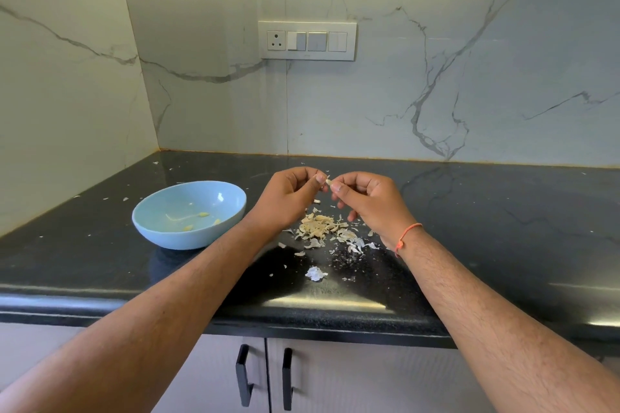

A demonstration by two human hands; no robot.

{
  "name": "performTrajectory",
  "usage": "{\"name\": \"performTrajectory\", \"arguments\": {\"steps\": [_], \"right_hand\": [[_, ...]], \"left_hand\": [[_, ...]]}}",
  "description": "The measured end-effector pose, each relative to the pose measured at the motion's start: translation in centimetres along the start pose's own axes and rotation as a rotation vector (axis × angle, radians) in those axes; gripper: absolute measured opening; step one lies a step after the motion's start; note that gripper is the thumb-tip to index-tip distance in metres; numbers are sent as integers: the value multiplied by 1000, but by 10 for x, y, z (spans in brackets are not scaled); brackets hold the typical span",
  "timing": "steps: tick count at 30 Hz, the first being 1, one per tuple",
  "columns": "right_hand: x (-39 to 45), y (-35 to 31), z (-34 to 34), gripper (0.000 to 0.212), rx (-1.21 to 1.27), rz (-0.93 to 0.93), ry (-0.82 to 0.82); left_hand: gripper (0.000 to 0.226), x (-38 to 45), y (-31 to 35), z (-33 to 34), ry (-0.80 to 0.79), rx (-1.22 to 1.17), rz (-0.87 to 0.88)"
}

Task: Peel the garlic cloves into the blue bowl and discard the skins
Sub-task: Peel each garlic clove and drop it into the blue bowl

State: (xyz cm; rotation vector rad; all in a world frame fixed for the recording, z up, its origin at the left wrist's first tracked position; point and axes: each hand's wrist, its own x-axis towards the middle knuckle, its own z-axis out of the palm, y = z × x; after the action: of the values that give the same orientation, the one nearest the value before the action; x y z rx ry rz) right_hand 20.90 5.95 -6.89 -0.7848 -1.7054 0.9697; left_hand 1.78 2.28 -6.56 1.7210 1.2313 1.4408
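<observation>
View: one wide camera on my head; no second view to share with.
Direction: forward and down, to the dark surface (469,228) and the marble wall (436,77) with the switch panel (307,40).
Nearness: close; my forearms enter from the bottom edge.
Centre: my fingers (337,188) meet near the middle.

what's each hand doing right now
Left hand: fingers pinch the small pale garlic clove.
Right hand: fingers pinch the same clove.
</observation>
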Motion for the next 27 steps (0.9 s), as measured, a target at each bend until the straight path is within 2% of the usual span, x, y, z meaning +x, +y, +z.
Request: {"name": "performTrajectory", "arguments": {"steps": [5,10,14,18,22,27], "right_hand": [[-3,-20,23,7,-14,-18,11],[4,-43,71,6,-80,-53,-13],[12,-55,117,7,-233,-60,-85],[17,-57,146,6,-471,-85,-167],[10,-69,138,15,-594,-93,-187],[-6,-74,85,15,-733,-103,-205]], "left_hand": [[29,-8,30,-26,20,194,31],[24,-23,48,-89,53,455,-14],[12,-47,53,-135,77,672,-75],[14,-62,43,-162,110,794,-147],[15,-70,42,-166,101,832,-151],[12,-80,61,-130,57,866,29]]}}
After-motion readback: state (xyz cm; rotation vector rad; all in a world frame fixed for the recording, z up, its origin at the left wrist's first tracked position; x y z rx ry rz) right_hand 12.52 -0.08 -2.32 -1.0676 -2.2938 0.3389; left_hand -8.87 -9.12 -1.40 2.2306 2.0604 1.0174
